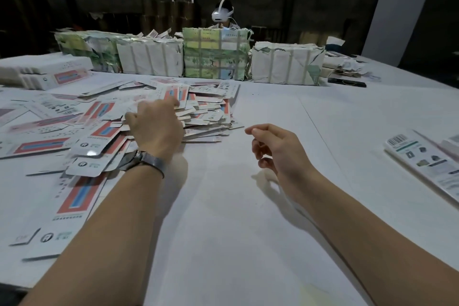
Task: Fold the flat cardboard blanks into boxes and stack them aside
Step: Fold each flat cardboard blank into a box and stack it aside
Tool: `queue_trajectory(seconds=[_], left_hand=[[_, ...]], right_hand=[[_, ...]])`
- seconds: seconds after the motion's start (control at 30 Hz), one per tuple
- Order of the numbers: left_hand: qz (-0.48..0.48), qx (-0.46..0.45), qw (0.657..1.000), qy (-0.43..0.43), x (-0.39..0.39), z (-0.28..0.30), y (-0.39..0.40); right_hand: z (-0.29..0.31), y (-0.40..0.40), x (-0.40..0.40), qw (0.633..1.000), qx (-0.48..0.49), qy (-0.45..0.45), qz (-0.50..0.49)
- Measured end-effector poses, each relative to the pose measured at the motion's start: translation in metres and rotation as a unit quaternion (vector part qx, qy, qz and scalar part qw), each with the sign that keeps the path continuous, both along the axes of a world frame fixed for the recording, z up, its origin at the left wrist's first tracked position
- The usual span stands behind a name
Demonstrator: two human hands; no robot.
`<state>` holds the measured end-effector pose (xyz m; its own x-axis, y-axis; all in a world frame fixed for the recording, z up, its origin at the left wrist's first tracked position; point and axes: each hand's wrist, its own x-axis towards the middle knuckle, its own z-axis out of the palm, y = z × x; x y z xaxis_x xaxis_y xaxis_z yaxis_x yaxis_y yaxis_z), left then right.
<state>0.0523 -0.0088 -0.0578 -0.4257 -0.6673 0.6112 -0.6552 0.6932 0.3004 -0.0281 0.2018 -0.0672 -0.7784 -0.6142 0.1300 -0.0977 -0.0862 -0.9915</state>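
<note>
Fingers of the left hand reach down into the loose heap of flat white cardboard blanks printed with red and blue stripes; whether they grip a blank cannot be told, since the back of the hand hides them. A metal-banded wristwatch sits on that wrist. The right hand hovers above the white table, fingers loosely curled, holding nothing. Blanks spread from the table's middle toward its left edge. Folded white boxes lie at the right edge. Paper-wrapped bundles bound with tape stand in a row along the far edge.
</note>
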Motion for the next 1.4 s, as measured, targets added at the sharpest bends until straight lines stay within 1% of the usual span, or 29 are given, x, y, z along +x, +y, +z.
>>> queue_trajectory(seconds=[0.03, 0.07, 0.13, 0.17, 0.2, 0.23, 0.3, 0.33, 0.4, 0.43, 0.47, 0.53, 0.6, 0.7, 0.8, 0.83, 0.87, 0.9, 0.93, 0.97, 1.0, 1.03, 1.07, 1.1, 1.17, 1.2, 1.27, 1.33, 1.4], left_hand=[[-0.043, -0.043, 0.996, 0.066, 0.000, 0.005, 0.007], [-0.101, -0.082, 0.982, 0.134, 0.000, 0.011, 0.016], [-0.219, -0.147, 0.934, 0.243, -0.001, 0.022, 0.034], [-0.261, -0.166, 0.907, 0.285, -0.002, 0.026, 0.043], [-0.294, -0.163, 0.886, 0.319, -0.002, 0.030, 0.051], [-0.323, -0.138, 0.869, 0.349, -0.002, 0.033, 0.058], [-0.370, -0.050, 0.831, 0.412, 0.000, 0.039, 0.068], [-0.393, 0.015, 0.802, 0.449, 0.003, 0.042, 0.072], [-0.436, 0.180, 0.724, 0.503, 0.006, 0.048, 0.077], [-0.452, 0.259, 0.687, 0.507, 0.006, 0.049, 0.079], [-0.458, 0.324, 0.662, 0.497, 0.006, 0.048, 0.081], [-0.449, 0.419, 0.638, 0.464, 0.002, 0.045, 0.084], [-0.447, 0.489, 0.604, 0.443, -0.003, 0.040, 0.087], [-0.476, 0.564, 0.547, 0.396, -0.007, 0.032, 0.095], [-0.539, 0.597, 0.530, 0.268, -0.012, 0.022, 0.109], [-0.561, 0.602, 0.518, 0.233, -0.013, 0.018, 0.115], [-0.571, 0.612, 0.505, 0.213, -0.014, 0.016, 0.119], [-0.567, 0.626, 0.494, 0.206, -0.014, 0.013, 0.122], [-0.558, 0.642, 0.484, 0.205, -0.014, 0.011, 0.125], [-0.547, 0.657, 0.476, 0.206, -0.013, 0.010, 0.126], [-0.537, 0.669, 0.472, 0.204, -0.013, 0.010, 0.126], [-0.532, 0.677, 0.469, 0.197, -0.014, 0.009, 0.126], [-0.536, 0.681, 0.465, 0.184, -0.014, 0.008, 0.128], [-0.546, 0.681, 0.458, 0.170, -0.014, 0.008, 0.128], [-0.566, 0.679, 0.444, 0.145, -0.014, 0.006, 0.129], [-0.569, 0.682, 0.439, 0.135, -0.015, 0.004, 0.128], [-0.564, 0.692, 0.435, 0.120, -0.017, 0.000, 0.129], [-0.559, 0.690, 0.444, 0.115, -0.018, -0.002, 0.130], [-0.555, 0.678, 0.467, 0.118, -0.018, -0.003, 0.130]], right_hand=[[0.001, 0.000, -0.001, 1.000, -0.003, -0.002, -0.003], [0.001, 0.000, -0.002, 1.000, -0.009, -0.003, -0.008], [0.003, 0.000, -0.005, 0.999, -0.022, 0.012, -0.033], [0.004, 0.000, -0.007, 0.997, -0.019, 0.048, -0.059], [0.005, 0.001, -0.010, 0.990, -0.008, 0.107, -0.092], [0.006, 0.003, -0.012, 0.976, 0.003, 0.179, -0.124], [0.011, 0.008, -0.014, 0.930, 0.026, 0.322, -0.172], [0.016, 0.011, -0.015, 0.907, 0.038, 0.377, -0.184], [0.025, 0.017, -0.017, 0.879, 0.067, 0.437, -0.181], [0.029, 0.019, -0.017, 0.879, 0.081, 0.441, -0.164], [0.032, 0.021, -0.017, 0.888, 0.095, 0.428, -0.136], [0.036, 0.023, -0.016, 0.914, 0.114, 0.383, -0.076], [0.036, 0.025, -0.013, 0.938, 0.109, 0.324, -0.059], [0.039, 0.030, -0.012, 0.980, 0.064, 0.182, -0.051], [0.043, 0.032, -0.012, 0.999, 0.005, 0.039, -0.028], [0.041, 0.033, -0.012, 1.000, -0.007, 0.001, -0.016], [0.038, 0.033, -0.011, 1.000, -0.007, -0.014, -0.008], [0.033, 0.035, -0.011, 1.000, 0.014, 0.011, -0.017], [0.028, 0.036, -0.012, 0.994, 0.057, 0.083, -0.046], [0.024, 0.039, -0.013, 0.973, 0.108, 0.182, -0.091], [0.023, 0.041, -0.014, 0.940, 0.145, 0.278, -0.135], [0.023, 0.044, -0.017, 0.911, 0.154, 0.344, -0.165], [0.025, 0.047, -0.020, 0.900, 0.144, 0.373, -0.175], [0.027, 0.049, -0.023, 0.905, 0.122, 0.372, -0.168], [0.031, 0.054, -0.028, 0.927, 0.079, 0.343, -0.126], [0.031, 0.056, -0.030, 0.927, 0.085, 0.348, -0.112], [0.029, 0.059, -0.035, 0.913, 0.126, 0.374, -0.100], [0.026, 0.059, -0.038, 0.913, 0.139, 0.370, -0.098], [0.023, 0.059, -0.041, 0.914, 0.122, 0.368, -0.118]])
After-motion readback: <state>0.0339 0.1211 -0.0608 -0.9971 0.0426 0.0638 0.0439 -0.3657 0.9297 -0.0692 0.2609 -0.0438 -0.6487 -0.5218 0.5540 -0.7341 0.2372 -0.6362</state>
